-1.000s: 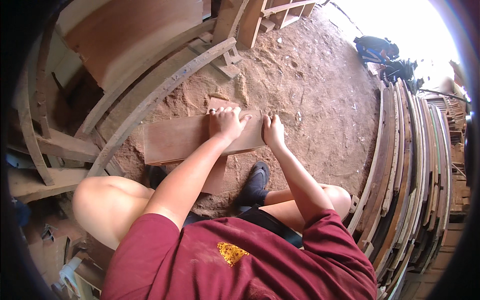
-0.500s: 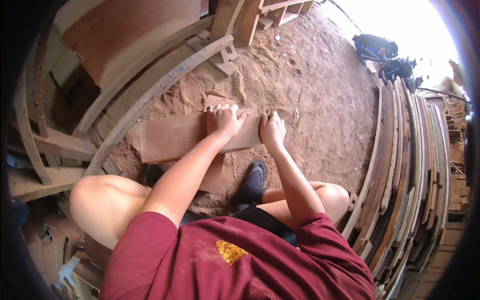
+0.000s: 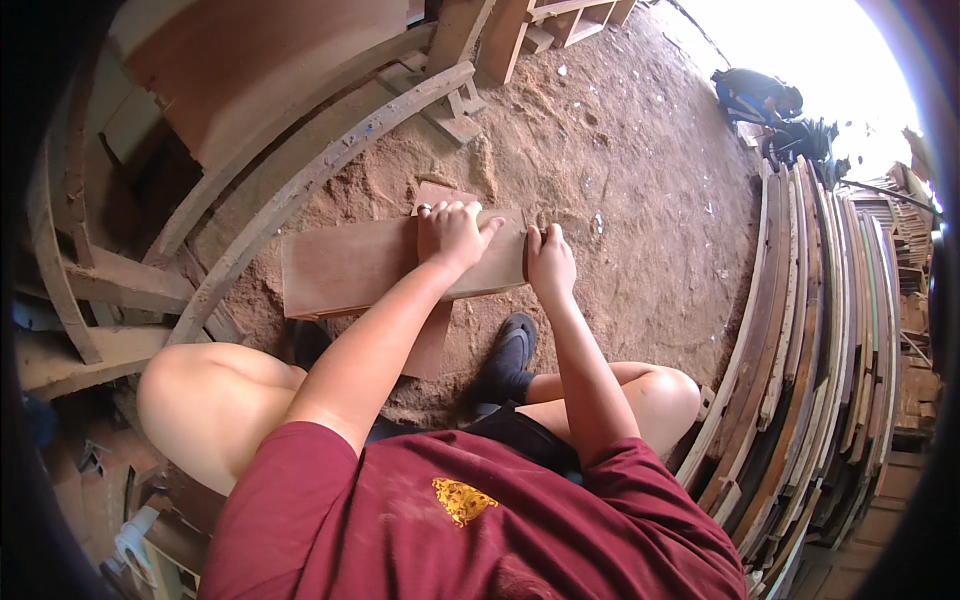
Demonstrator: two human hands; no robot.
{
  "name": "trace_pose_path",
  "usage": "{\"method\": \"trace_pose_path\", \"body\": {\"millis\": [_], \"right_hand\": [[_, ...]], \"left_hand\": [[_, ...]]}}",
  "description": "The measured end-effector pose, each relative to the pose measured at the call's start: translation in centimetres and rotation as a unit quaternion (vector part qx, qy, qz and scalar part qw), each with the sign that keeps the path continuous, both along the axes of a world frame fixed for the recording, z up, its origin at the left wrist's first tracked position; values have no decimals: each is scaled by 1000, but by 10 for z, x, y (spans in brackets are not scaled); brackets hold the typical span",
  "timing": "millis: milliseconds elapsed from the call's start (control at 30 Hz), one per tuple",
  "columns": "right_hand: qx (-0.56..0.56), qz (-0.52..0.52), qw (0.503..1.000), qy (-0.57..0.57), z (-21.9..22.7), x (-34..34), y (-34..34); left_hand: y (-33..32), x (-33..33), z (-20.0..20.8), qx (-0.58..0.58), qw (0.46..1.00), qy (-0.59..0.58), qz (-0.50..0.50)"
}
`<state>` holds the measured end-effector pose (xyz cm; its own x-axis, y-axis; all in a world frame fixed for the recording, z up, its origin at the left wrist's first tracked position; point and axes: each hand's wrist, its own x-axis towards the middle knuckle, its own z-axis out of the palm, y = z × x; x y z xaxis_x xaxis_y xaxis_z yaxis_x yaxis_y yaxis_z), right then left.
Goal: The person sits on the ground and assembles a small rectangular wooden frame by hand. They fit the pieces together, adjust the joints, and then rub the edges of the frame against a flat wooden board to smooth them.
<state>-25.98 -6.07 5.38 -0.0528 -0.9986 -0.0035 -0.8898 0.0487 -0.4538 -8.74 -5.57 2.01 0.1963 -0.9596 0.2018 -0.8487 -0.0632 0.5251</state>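
Note:
A flat wooden board (image 3: 345, 265) lies crosswise in front of me, on top of another wooden piece (image 3: 430, 350) that sticks out on its near and far sides. My left hand (image 3: 455, 240) presses on the board right of its middle, fingers bent over the far edge and thumb stretched toward the right. At the board's right end, my right hand (image 3: 551, 262) is closed with curled fingers against the end edge. Whatever those fingers may hold is hidden.
Long planks (image 3: 800, 370) are stacked along the right. A curved wooden beam (image 3: 330, 165) and large panels (image 3: 240, 80) stand at left. Sawdust covers the ground (image 3: 640, 220). A crouching person (image 3: 755, 95) is at the far right. My shoe (image 3: 510, 350) rests near the board.
My right hand has shifted very slightly along the board's right end. My left hand keeps its place on the board. The whole view has tilted a little.

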Motion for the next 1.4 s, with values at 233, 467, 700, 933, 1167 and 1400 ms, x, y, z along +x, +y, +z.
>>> {"method": "trace_pose_path", "body": {"millis": [233,467,700,933,1167,1400], "right_hand": [[-35,-5,999,-14,5,16,-54],[-7,-34,997,-70,-2,0,-5],[-17,-18,996,-83,-1,5,-48],[-37,-1,987,-155,-13,-8,-14],[-13,3,990,-138,0,-8,-11],[52,18,918,-393,-28,-5,-43]], "left_hand": [[-5,-3,1,5,1000,25,-16],[6,3,18,47,999,-3,-2],[1,1,19,29,999,2,-14],[0,3,6,6,999,32,-5],[2,3,28,64,998,-4,-10],[-6,7,22,67,997,-21,42]]}}
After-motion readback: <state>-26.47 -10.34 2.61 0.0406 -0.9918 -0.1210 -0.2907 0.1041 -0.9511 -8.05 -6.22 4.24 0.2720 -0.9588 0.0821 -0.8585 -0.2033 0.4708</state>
